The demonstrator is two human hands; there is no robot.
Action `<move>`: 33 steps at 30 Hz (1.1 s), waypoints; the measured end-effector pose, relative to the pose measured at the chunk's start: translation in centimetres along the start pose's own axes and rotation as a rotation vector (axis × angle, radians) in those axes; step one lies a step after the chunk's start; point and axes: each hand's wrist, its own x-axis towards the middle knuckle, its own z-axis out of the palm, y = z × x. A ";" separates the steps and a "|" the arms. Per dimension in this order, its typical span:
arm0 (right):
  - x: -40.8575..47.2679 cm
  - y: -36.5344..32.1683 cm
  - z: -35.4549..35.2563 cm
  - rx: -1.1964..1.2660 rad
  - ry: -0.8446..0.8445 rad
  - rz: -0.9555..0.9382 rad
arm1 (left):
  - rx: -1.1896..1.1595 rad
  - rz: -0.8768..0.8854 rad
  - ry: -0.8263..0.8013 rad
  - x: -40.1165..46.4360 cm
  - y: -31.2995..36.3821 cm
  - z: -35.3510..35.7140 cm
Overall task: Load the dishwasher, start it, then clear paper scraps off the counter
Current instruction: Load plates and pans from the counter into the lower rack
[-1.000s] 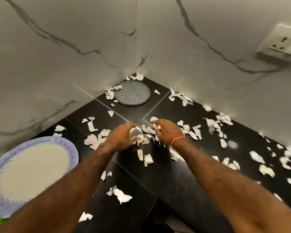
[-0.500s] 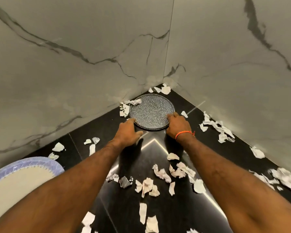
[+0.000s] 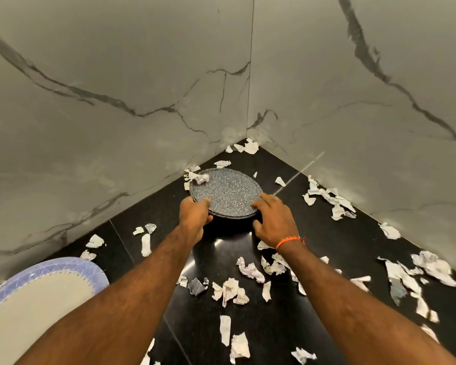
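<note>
A round speckled grey plate (image 3: 228, 192) sits near the corner of the black counter (image 3: 327, 233), its near edge raised a little over a dark shadow. My left hand (image 3: 195, 214) grips the plate's near-left rim, thumb on top and fingers under. My right hand (image 3: 273, 219), with an orange band at the wrist, holds the near-right rim, fingers on top and thumb below. One crumpled paper scrap (image 3: 199, 178) lies on the plate's far-left edge. Several torn white paper scraps (image 3: 229, 289) are scattered over the counter around both arms.
A large plate with a blue patterned rim (image 3: 63, 270) lies at the lower left. Marble walls (image 3: 142, 75) meet in a corner just behind the grey plate. More scraps (image 3: 329, 198) line the right wall and the corner (image 3: 248, 148).
The view moved closer to the corner. My hands left the scraps, reached to the grey plate, and now hold its near rim, which has come up slightly off the counter.
</note>
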 end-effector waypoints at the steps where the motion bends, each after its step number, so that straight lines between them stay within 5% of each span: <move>1: -0.6 -0.3 -0.4 -0.011 0.039 -0.035 | -0.026 -0.013 -0.006 -0.7 0.1 -0.1; 8: -6.5 -4.0 -6.0 0.121 0.163 -0.066 | -0.073 0.026 -0.164 -8.2 0.3 -3.1; 13: -13.3 -6.7 -8.7 0.072 0.175 -0.017 | 0.555 0.818 -0.135 -13.6 -1.4 -8.7; 18: -20.3 -9.6 -9.9 0.068 0.225 0.030 | 0.821 1.197 -0.385 -16.8 -2.3 -13.3; 33: -40.2 -12.0 -12.2 0.029 0.319 0.181 | 0.777 1.544 -0.776 -27.7 -7.3 -15.3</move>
